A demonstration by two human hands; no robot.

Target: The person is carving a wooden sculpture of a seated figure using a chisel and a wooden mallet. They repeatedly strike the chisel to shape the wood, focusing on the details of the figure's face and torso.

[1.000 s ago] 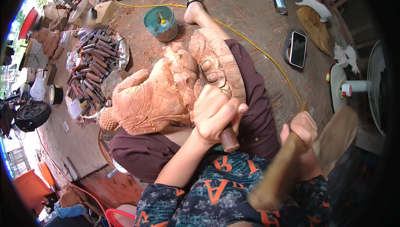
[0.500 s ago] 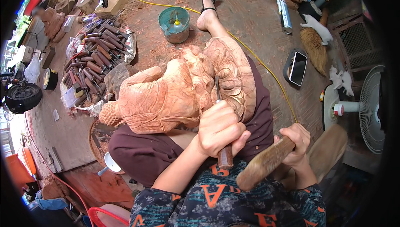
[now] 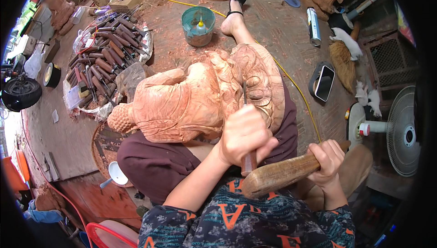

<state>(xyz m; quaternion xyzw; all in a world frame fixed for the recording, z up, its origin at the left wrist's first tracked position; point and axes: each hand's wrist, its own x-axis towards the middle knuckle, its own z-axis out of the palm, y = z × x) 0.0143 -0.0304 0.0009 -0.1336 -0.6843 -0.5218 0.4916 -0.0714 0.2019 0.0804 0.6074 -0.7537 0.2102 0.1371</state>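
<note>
Across my lap lies a carved wooden statue [image 3: 182,104], a seated robed figure on its side, its curl-covered head to the left and its petalled base to the right. My left hand [image 3: 248,134] is wrapped round the handle of a chisel [image 3: 249,162]. The chisel's thin blade points away from me onto the carving by the base; its cutting edge is hard to make out. In my right hand [image 3: 327,159], closed round the narrow end, is a wooden mallet [image 3: 280,175]. Its thick end is right at the chisel's butt; whether they touch I cannot tell.
Many wood-handled chisels [image 3: 107,63] are heaped at the left. Beyond the statue stands a teal bucket [image 3: 198,28] with a small bottle inside. A yellow cord [image 3: 298,82] runs along the right. Phone [image 3: 324,83], spray can [image 3: 313,26], kittens [image 3: 347,43] and fan [image 3: 403,129] are there too.
The mallet's thick end has come up and left to the chisel's butt. My left hand keeps its grip on the chisel. The whole view has shifted slightly.
</note>
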